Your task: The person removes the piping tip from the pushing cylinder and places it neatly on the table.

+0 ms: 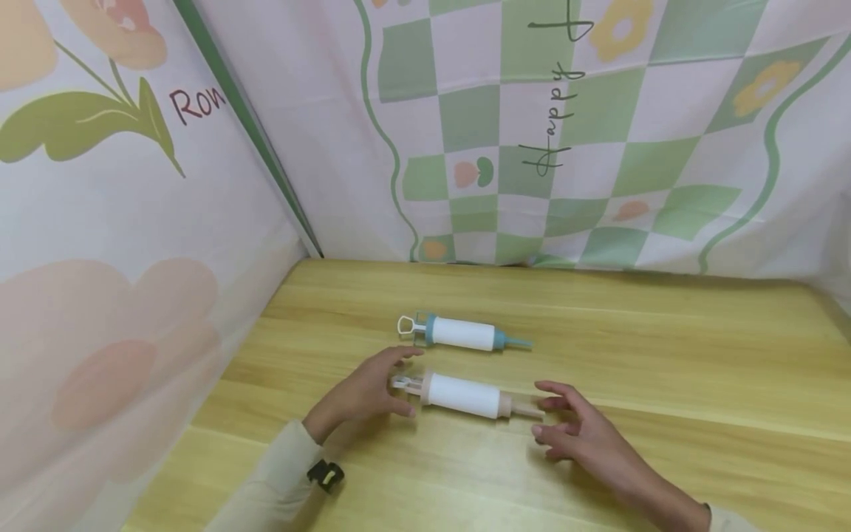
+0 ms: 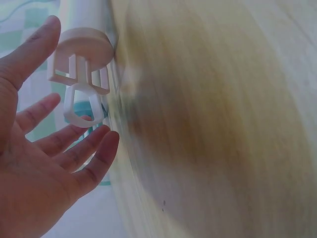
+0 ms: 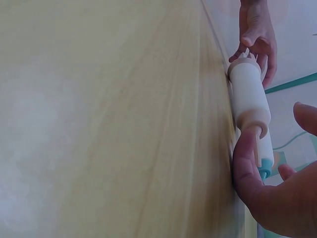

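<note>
Two large plastic syringes lie roughly parallel on the wooden table. The nearer one has a white barrel, beige ends, a loop-shaped plunger handle and a thin nozzle. Beyond it is the other syringe, white with blue-green ends and a white loop. My left hand is around the beige syringe's handle end, thumb and fingers spread apart. At the nozzle end, my right hand has loosely bent fingers on either side of the tip. Whether a finger touches the nozzle is unclear.
The wood-grain table extends on both sides of the syringes. A green-and-white checked cloth hangs along its back edge, and a flower-printed cloth stands at the left. A dark band is on the left sleeve.
</note>
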`<action>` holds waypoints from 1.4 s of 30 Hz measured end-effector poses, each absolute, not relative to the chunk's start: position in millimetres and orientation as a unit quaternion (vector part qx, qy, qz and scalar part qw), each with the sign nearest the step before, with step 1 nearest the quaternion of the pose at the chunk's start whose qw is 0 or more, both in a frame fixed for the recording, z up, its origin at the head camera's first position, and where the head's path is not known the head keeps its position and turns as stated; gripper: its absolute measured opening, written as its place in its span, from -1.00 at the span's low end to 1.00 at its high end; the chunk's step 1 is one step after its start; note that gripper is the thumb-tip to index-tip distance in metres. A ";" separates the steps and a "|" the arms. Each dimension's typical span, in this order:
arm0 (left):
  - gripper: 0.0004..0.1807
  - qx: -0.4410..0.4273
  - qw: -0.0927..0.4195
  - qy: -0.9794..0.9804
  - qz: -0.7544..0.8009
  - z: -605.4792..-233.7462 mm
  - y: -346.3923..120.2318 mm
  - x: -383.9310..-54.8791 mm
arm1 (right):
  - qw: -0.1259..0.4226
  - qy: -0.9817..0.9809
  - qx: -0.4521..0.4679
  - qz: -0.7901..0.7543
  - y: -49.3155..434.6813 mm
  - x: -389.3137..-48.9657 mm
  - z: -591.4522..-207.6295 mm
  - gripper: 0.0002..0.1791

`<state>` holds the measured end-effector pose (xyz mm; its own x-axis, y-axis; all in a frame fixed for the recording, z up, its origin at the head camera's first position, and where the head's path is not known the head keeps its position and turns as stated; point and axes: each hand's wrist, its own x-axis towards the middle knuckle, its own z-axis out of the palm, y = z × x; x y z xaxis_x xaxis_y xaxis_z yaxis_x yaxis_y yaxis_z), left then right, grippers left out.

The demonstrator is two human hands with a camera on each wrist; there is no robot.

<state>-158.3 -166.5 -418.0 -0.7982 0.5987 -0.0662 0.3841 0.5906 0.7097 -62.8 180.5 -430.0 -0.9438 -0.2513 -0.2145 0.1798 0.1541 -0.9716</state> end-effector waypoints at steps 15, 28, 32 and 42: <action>-0.08 0.270 0.164 0.859 0.403 -422.9 -164.9 -161.3 | 0.173 0.746 0.016 -0.643 168.4 -74.3 -430.5 -0.21; -0.17 0.289 0.152 0.856 0.400 -428.8 -158.7 -162.6 | 0.155 0.733 0.015 -0.663 156.3 -81.1 -437.0 -0.27; -0.16 0.281 0.150 0.860 0.398 -431.0 -157.5 -162.7 | 0.153 0.732 0.019 -0.664 154.4 -81.9 -437.2 -0.28; -0.25 0.273 0.145 0.866 0.393 -435.7 -151.7 -164.5 | 0.146 0.736 0.035 -0.660 146.7 -84.6 -438.6 -0.34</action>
<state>-164.5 -151.7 -435.7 -0.8093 0.5862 -0.0371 0.3581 0.5426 0.7598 -84.6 146.7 -438.6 -0.9549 -0.1423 -0.2607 0.2439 0.1255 -0.9617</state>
